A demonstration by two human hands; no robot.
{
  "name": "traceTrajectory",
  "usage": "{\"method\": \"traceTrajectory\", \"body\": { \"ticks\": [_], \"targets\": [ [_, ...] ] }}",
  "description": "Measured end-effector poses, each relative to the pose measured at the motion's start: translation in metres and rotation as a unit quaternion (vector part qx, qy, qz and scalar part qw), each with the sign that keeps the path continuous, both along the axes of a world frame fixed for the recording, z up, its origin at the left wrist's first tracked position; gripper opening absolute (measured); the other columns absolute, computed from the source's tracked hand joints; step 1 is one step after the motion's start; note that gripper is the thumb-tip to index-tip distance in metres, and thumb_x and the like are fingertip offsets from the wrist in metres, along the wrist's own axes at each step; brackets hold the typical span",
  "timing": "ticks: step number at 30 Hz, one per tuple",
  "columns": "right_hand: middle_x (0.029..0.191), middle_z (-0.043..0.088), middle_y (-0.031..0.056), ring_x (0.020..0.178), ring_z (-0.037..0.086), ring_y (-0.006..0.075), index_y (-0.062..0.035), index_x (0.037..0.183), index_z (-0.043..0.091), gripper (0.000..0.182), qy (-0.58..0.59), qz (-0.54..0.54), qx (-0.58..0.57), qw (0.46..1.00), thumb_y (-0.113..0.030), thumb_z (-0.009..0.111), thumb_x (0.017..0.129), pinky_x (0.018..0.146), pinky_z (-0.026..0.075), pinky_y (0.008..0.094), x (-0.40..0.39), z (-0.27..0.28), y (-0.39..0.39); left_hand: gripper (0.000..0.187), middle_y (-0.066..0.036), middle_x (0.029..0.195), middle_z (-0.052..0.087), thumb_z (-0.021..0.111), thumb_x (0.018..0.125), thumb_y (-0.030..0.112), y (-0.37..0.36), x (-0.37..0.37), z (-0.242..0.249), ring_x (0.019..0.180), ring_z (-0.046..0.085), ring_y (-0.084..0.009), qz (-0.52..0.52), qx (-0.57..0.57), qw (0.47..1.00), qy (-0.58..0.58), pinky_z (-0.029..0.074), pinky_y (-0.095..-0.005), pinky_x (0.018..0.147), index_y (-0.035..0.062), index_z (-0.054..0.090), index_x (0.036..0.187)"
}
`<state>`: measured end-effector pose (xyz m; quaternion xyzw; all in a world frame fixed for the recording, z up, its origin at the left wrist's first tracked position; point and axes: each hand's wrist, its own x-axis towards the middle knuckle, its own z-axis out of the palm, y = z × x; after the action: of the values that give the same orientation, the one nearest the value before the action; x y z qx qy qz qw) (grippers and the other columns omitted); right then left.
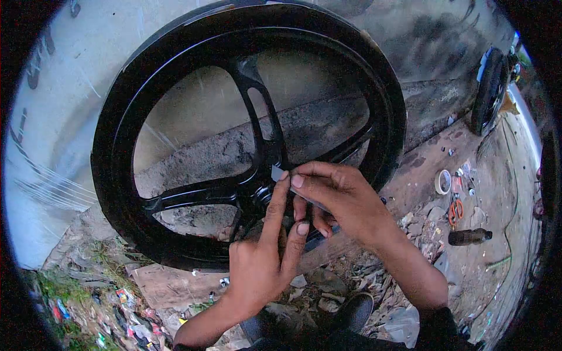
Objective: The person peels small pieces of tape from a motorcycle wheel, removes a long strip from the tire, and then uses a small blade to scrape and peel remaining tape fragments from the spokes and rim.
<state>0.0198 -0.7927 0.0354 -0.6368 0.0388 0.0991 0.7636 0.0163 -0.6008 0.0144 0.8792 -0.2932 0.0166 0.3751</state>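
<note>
A black spoked wheel leans upright against a pale wall in front of me. Before its hub, my right hand is closed, thumb and index finger pinched on a thin grey strip. Only the strip's pale corner shows clearly; the rest is largely hidden by fingers. My left hand reaches up from below, its index finger extended so that the tip meets the strip beside my right thumb. The left thumb stands apart from that index finger. The left hand's other fingers are mostly hidden.
On the ground at right lie a tape roll, orange-handled scissors and a dark bottle. Another wheel leans farther back. Litter and stones surround my shoes.
</note>
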Motion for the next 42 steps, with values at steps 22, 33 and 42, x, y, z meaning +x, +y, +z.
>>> {"method": "traceTrajectory", "body": {
  "ticks": [22,33,42],
  "targets": [
    [0.078,0.066,0.0049,0.050,0.052,0.0048,0.0004,0.125,0.066,0.029,-0.051,-0.053,-0.044,0.996,-0.023,0.057,0.110,0.042,0.039,0.0212,-0.005,-0.014,0.008,0.072,-0.016,0.066,0.067,0.058,0.106,0.033,-0.001,-0.001,0.001,0.045,0.063,-0.0301,0.008,0.058,0.998,-0.006,0.050,-0.0431,0.044,0.0133,0.025,0.167],
    [0.077,0.066,0.0053,0.049,0.054,0.0069,0.0010,0.120,0.067,0.028,-0.029,-0.041,-0.067,0.996,-0.023,0.057,0.110,0.041,0.040,0.0226,-0.008,-0.001,0.008,0.070,-0.016,0.062,0.065,0.057,0.106,0.031,0.002,-0.002,0.003,0.043,0.061,-0.0303,-0.004,0.057,0.998,0.003,0.049,-0.0427,0.043,0.0121,0.026,0.166],
    [0.078,0.067,0.0061,0.047,0.054,0.0082,0.0012,0.118,0.067,0.030,-0.001,-0.031,-0.026,0.999,-0.026,0.057,0.109,0.040,0.040,0.0234,-0.006,0.000,0.007,0.069,-0.017,0.061,0.065,0.056,0.107,0.032,0.001,0.002,0.003,0.047,0.065,-0.0316,-0.008,0.035,0.999,0.000,0.050,-0.0440,0.045,0.0112,0.026,0.166]
  ]
}}
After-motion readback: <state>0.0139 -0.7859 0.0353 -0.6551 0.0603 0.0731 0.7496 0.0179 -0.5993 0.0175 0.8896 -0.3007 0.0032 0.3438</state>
